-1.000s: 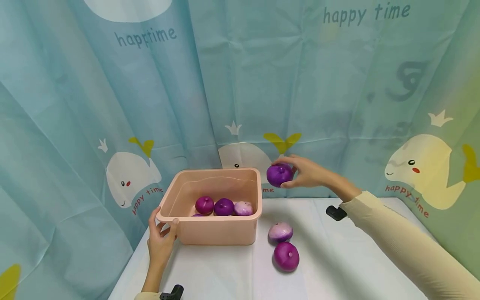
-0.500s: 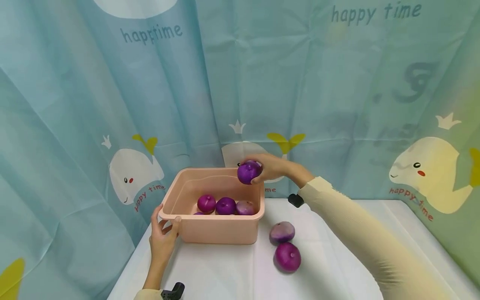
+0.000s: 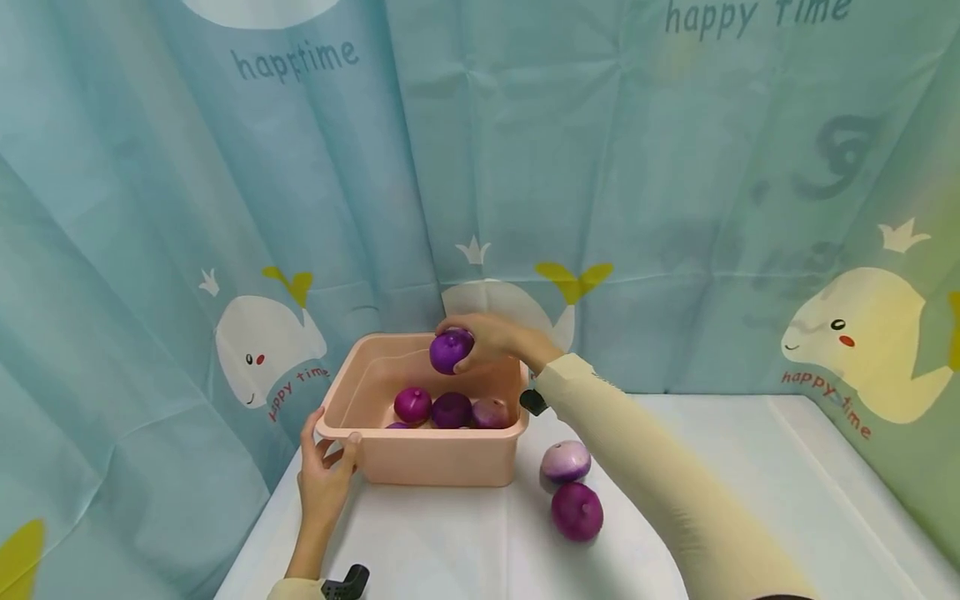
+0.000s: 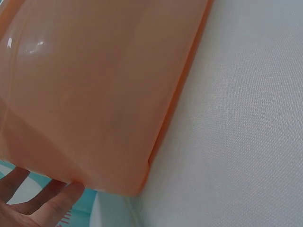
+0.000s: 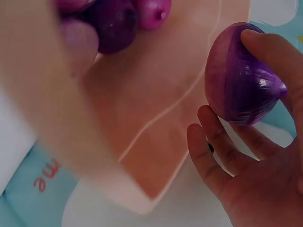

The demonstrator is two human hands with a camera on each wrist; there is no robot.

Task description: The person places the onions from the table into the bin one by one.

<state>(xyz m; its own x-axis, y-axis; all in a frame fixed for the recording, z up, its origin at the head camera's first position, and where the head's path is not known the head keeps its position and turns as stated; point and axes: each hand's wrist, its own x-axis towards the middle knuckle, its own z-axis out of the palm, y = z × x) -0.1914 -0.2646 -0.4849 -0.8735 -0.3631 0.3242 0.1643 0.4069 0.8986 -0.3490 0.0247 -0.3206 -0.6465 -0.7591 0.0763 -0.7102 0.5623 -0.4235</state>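
A purple onion [image 3: 451,350] is held in the right hand [image 3: 491,337] above the open pink tub [image 3: 438,460], over its far half. In the right wrist view the onion [image 5: 241,78] is seen pressed between the thumb on its upper right side and the fingers [image 5: 208,151] curled beneath and beside it, so that the fingers are closed narrowly around the onion, with its rounded left side left bare toward the tub's interior. The onion is clear of the tub floor and of the other onions.

Three onions [image 3: 450,409] are seen lying in a row inside the tub, along its near wall, and a further one is partly hidden at the left.

The near left corner of the tub is gripped by the left hand [image 3: 324,475], with the thumb hooked over the rim and the fingers [image 4: 42,203] laid against the outer wall.

On the white tabletop [image 3: 750,500], just right of the tub, a pale onion [image 3: 566,461] and a darker purple onion [image 3: 577,511] are found lying close together, the darker one nearer the camera.
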